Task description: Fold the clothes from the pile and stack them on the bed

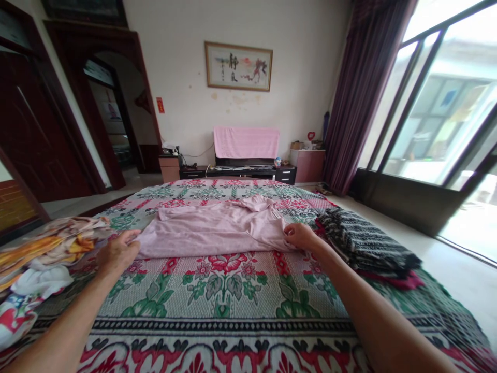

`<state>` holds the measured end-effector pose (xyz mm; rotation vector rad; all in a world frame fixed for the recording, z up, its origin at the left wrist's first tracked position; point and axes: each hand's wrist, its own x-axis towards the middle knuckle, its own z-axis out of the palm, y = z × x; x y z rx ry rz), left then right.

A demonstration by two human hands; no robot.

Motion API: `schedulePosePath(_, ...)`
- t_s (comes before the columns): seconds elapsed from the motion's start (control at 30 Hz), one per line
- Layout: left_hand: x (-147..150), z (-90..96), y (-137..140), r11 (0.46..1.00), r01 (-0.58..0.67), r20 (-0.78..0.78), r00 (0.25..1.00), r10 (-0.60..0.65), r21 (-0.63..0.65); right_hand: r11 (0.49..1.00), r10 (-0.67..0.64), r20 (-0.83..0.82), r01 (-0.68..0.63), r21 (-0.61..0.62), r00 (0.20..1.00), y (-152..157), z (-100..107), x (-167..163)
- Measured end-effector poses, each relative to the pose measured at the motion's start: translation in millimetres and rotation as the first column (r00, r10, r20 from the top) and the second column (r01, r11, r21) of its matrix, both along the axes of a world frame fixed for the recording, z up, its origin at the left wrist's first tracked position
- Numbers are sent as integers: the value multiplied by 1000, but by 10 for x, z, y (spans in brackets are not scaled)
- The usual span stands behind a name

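A pale pink shirt lies spread in a long folded strip across the flowered bedspread. Its left end is pinched by my left hand, whose fingers are closed on the cloth. At the opposite end, my right hand grips the near corner between thumb and curled fingers. Wrinkles run along the shirt, and a bunched part stands up at its far right side.
Crumpled yellow and white clothes lie left of my left arm. A pile of black-and-white striped cloth sits on the right. Beyond the bed stands a low black cabinet, behind it a screen under a pink towel.
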<state>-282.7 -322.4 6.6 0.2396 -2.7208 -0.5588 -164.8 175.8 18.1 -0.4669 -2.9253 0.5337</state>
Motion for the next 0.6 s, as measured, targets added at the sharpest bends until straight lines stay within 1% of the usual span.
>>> schedulePosePath(0.1, 24, 18, 39, 999, 12, 69, 998, -8, -52, 999, -29, 1, 29, 36, 1000, -33, 19, 12)
schedulePosePath(0.17, 41, 31, 48, 997, 7, 63, 998, -2, -82, 995, -63, -19, 65, 75, 998, -44, 31, 16)
schedulePosePath(0.23, 54, 47, 37, 997, -14, 40, 999, 17, -81, 992, -84, -27, 86, 91, 996, -48, 39, 20)
schedulePosePath(0.4, 63, 88, -14, 999, -35, 48, 998, 37, -33, 998, -58, -7, 59, 24, 998, -41, 51, 29)
schedulePosePath(0.53, 39, 69, -40, 998, -32, 84, 996, 36, -53, 999, -30, -63, 31, 11, 998, -17, 96, 45)
schedulePosePath(0.6, 19, 44, -63, 997, -38, 76, 996, 43, -67, 999, -10, -58, 7, -39, 998, 4, 137, 67)
